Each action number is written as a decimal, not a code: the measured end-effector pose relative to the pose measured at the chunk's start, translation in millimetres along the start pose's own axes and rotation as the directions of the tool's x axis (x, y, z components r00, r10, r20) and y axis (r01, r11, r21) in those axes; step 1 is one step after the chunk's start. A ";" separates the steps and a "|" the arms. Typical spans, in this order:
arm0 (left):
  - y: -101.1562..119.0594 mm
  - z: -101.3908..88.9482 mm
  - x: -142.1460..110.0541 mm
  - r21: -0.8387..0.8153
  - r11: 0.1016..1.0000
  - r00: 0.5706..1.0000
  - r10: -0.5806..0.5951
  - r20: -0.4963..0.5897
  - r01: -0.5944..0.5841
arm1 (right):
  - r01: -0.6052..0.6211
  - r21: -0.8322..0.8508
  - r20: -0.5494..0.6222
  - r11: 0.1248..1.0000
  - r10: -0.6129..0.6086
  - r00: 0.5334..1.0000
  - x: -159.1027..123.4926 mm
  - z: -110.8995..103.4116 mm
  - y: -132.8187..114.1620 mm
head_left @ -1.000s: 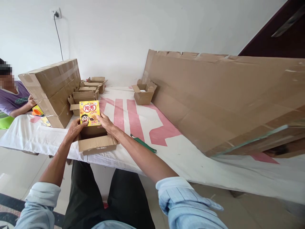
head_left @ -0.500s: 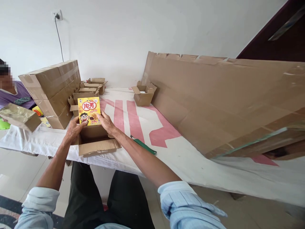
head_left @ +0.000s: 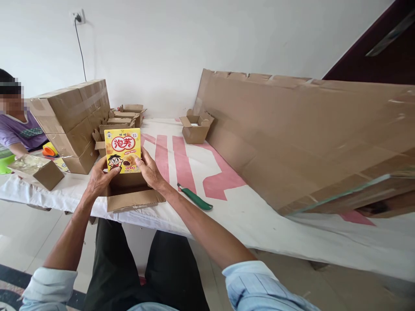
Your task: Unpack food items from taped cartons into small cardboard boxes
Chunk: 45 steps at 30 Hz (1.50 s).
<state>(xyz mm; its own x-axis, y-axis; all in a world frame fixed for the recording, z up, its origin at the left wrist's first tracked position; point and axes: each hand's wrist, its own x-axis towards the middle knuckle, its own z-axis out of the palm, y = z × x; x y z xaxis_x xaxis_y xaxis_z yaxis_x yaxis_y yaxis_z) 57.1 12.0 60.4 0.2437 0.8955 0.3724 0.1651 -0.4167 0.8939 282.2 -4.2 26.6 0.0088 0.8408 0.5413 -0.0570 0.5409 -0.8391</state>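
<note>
A yellow snack box (head_left: 123, 149) with a cartoon face and red lettering stands upright between my two hands, its printed front towards me. My left hand (head_left: 100, 176) grips its lower left edge, thumb across the front. On the other side, my right hand (head_left: 149, 169) holds the lower right edge, thumb also on the front. Just below is an open cardboard carton (head_left: 136, 201), its near flap folded out; the snack box and hands hide its far part. To the right of my right forearm lies a green-handled knife (head_left: 195, 197) on the cloth.
Stacked taped cartons (head_left: 69, 125) stand at the left, with several open cartons (head_left: 129, 114) behind. A small open carton (head_left: 196, 126) sits by a large cardboard sheet (head_left: 298, 138). Far left, a person in purple (head_left: 19, 131) is beside a taped carton (head_left: 40, 169) on the white cloth (head_left: 259, 233).
The snack box is slightly nearer and more upright in my hands. At the far left, the taped carton has come down to the right, and the person has shifted right.
</note>
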 end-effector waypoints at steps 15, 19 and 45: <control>36.0 -54.0 -13.9 -0.127 0.979 0.903 0.091 -0.420 -0.158 | -0.292 -0.741 -0.076 0.604 0.357 0.931 -26.9 -74.2 9.3; 44.1 -69.0 -15.4 -0.094 0.972 0.882 0.152 -0.446 -0.215 | -0.354 -0.658 -0.010 0.665 0.462 0.887 -35.7 -84.3 18.7; -41.9 -44.0 129.3 0.939 0.342 0.968 -0.221 0.122 -0.040 | -0.348 -0.332 -0.265 0.877 0.267 0.927 -77.3 -96.5 125.1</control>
<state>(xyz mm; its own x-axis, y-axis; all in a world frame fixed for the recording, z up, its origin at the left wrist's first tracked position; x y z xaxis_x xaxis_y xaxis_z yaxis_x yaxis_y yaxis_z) 39.6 152.1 82.1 0.3159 0.9395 0.1327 0.9439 -0.3254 0.0567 370.8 0.7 -125.3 0.2572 0.9298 0.2633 0.2781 0.1897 -0.9416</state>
